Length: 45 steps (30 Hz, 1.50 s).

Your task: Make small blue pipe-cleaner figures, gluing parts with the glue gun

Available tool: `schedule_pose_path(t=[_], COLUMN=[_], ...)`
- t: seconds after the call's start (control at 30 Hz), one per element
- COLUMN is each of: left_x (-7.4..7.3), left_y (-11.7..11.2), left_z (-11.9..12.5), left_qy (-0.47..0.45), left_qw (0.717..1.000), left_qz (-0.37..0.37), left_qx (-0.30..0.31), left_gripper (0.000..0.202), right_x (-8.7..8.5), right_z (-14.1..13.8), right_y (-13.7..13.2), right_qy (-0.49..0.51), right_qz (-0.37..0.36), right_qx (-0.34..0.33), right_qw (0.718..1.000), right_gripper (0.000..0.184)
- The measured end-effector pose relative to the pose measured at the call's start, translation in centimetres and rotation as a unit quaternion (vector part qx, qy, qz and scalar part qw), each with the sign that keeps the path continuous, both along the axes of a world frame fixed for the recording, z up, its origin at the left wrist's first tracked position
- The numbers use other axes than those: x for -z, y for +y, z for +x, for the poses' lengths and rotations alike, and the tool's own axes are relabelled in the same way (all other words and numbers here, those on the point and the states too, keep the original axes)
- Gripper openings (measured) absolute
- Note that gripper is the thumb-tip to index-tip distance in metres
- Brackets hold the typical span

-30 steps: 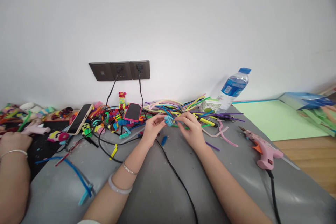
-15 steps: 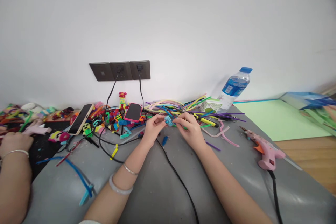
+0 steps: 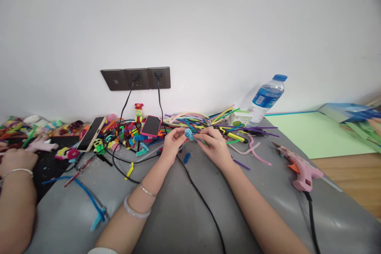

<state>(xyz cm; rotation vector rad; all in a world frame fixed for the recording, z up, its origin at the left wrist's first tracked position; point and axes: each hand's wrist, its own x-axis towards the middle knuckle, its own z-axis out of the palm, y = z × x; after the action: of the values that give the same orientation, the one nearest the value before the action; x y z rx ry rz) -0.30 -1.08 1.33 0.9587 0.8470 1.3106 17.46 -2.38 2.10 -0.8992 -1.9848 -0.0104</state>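
In the middle of the head view, my left hand (image 3: 173, 145) pinches a small light-blue pipe-cleaner piece (image 3: 188, 133) between thumb and fingertips. My right hand (image 3: 216, 147) is closed at the other side of the piece, its fingertips bunched against it; whether they grip it or some small part of it is hard to make out. On the grey table (image 3: 178, 214) just below the hands lies a short dark-blue piece (image 3: 187, 158). Behind my fingers spreads a pile of coloured pipe cleaners (image 3: 193, 117).
A pink glue gun (image 3: 305, 174) lies at right, its cord trailing forward. A water bottle (image 3: 267, 99) leans near the wall beside a small box (image 3: 239, 118). Phones (image 3: 151, 126), cables (image 3: 202, 198) and pipe-cleaner figures (image 3: 138, 112) crowd the left. Another person's hand (image 3: 19, 162) rests far left.
The light-blue piece has shifted slightly left and turned a little between my fingers. My right fingertips have moved slightly left with it. The rest looks the same.
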Motion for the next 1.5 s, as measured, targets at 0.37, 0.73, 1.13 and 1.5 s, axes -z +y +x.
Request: schedule_pose_path(t=[0.37,0.73,1.13,1.5], left_x=[-0.32,-0.04,0.08,-0.05], left_y=[-0.24,-0.15,-0.06,-0.01], left_z=[0.07,0.08,-0.09,-0.02], left_qy=[-0.011,-0.007,-0.006,0.029], left_qw=[1.000,1.000,1.000,0.999], left_qz=[-0.005,0.001,0.004,0.028], left_qx=[0.010,0.004,0.006,-0.012], left_gripper=[0.035,0.036,0.038,0.037], right_x=[-0.35,-0.84,-0.53,-0.22], right_z=[-0.28,-0.35,-0.46,-0.71], right_y=[-0.43,-0.90,-0.48,-0.56], right_qy=[0.036,0.070,0.081,0.106], right_qz=[-0.038,-0.026,-0.062,-0.102], right_qx=[-0.012,-0.016,-0.028,-0.050], right_qw=[0.999,0.997,0.994,0.988], right_gripper=[0.013,0.009,0.010,0.011])
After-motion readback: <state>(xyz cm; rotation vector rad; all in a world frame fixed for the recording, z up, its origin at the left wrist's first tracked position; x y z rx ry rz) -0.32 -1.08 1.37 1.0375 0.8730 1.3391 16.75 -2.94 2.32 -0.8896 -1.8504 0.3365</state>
